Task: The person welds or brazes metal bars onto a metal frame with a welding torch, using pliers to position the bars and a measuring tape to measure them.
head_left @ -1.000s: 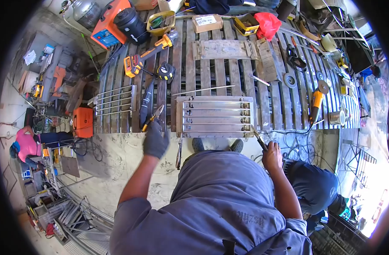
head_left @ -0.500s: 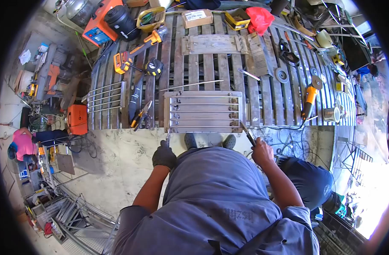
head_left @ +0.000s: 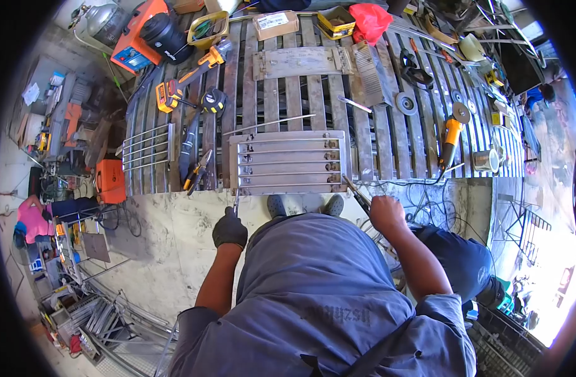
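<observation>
A metal grille with several parallel bars (head_left: pixel 290 166) lies on a flat metal plate (head_left: pixel 339 142) at the bench's near edge. My left hand (head_left: pixel 230 229), in a dark glove, is closed around a thin metal rod (head_left: pixel 236 204) that points up toward the near left corner of the grille. Bare, my right hand (head_left: pixel 387 213) grips a dark long-handled tool (head_left: pixel 359 195). Its narrow tip is right by the plate's near right corner. What kind of tool this is, I cannot tell.
On the slatted bench (head_left: pixel 288 103) lie an angle grinder (head_left: pixel 453 135), pliers (head_left: pixel 199 172), a tape measure (head_left: pixel 213 100), a yellow power tool (head_left: pixel 169 95) and another grille (head_left: pixel 148 148). Cables (head_left: pixel 420 196) trail below the right side. A person in pink (head_left: pixel 33 220) is far left.
The whole view has shifted, so the bench appears farther left. My right hand has risen slightly, and the tool's tip stays by the plate's corner. My left hand still grips the rod.
</observation>
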### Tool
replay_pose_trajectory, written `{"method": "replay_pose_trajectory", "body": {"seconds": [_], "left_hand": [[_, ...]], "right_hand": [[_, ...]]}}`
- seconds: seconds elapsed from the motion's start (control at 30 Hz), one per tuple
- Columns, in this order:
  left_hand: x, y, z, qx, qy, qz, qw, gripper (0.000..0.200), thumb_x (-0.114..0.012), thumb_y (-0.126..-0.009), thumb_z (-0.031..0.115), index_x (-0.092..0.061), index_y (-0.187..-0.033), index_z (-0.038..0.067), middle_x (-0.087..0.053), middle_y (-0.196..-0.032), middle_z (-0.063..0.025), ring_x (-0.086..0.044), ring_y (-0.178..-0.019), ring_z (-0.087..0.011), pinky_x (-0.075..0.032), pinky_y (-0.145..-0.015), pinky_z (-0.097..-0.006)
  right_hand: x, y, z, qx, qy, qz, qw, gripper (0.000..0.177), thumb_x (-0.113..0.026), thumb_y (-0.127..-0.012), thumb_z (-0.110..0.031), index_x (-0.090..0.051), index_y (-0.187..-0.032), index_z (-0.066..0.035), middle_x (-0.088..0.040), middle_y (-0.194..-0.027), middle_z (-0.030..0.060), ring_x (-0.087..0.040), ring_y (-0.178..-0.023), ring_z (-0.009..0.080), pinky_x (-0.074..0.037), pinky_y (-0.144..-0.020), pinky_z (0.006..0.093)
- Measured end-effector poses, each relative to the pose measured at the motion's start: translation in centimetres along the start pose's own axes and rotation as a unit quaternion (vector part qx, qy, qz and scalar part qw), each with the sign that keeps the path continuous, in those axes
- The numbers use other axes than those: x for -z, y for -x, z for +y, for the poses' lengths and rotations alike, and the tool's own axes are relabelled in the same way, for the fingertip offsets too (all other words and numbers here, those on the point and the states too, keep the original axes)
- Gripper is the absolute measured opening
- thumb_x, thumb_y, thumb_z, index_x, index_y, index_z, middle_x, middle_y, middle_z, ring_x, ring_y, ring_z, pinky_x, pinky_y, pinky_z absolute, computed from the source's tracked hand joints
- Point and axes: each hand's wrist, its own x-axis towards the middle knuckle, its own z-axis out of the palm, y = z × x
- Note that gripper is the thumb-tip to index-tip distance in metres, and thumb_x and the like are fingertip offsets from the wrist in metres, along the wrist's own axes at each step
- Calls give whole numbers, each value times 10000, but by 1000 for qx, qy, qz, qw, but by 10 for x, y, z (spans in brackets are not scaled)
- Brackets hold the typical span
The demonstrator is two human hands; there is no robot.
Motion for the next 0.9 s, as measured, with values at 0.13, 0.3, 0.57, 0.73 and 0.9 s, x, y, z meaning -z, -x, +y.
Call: {"method": "replay_pose_trajectory", "body": {"seconds": [0.13,0.3,0.57,0.73,0.9], "left_hand": [[21,-4,2,17,-63,-25,998,309,-592,-1077,237,-731,-1292,65,-817,-1201,-237,-799,-1146,-416,-631,-957,-552],[48,-12,4,31,-155,-104,982,335,-629,-1043,229,-865,-1257,128,-819,-1331,-162,-793,-1248,-346,-642,-1003,-492],[114,-3,-47,-133,-197,-161,958,370,-717,-1002,387,-866,-1106,64,-828,-1122,-231,-801,-1085,-418,-623,-950,-514],[181,-43,-14,-361,-117,-17,925,488,-578,-1084,447,-817,-1062,22,-801,-1013,-276,-780,-960,-486,-598,-858,-587],[199,-110,89,-287,-35,204,935,340,-543,-1047,232,-762,-1222,40,-796,-1061,-298,-790,-957,-500,-627,-849,-597]], "right_hand": [[35,-3,-5,10,83,-21,996,265,-642,-1013,-156,-852,-1103,-22,-832,-1166,251,-823,-1108,411,-661,-954,511],[54,-2,24,18,117,-20,993,233,-689,-979,-142,-867,-1095,-47,-834,-1175,242,-819,-1129,410,-661,-963,531],[105,-4,104,-115,131,133,976,217,-651,-1033,-129,-854,-1050,-58,-853,-1075,192,-838,-1042,385,-683,-877,505],[45,-89,108,-177,176,226,942,275,-567,-1094,-218,-806,-1084,-83,-857,-998,138,-862,-943,312,-698,-754,454],[-13,-108,80,-186,10,205,961,407,-643,-1116,-374,-622,-1252,8,-823,-1114,220,-836,-1004,392,-679,-859,510]]}}
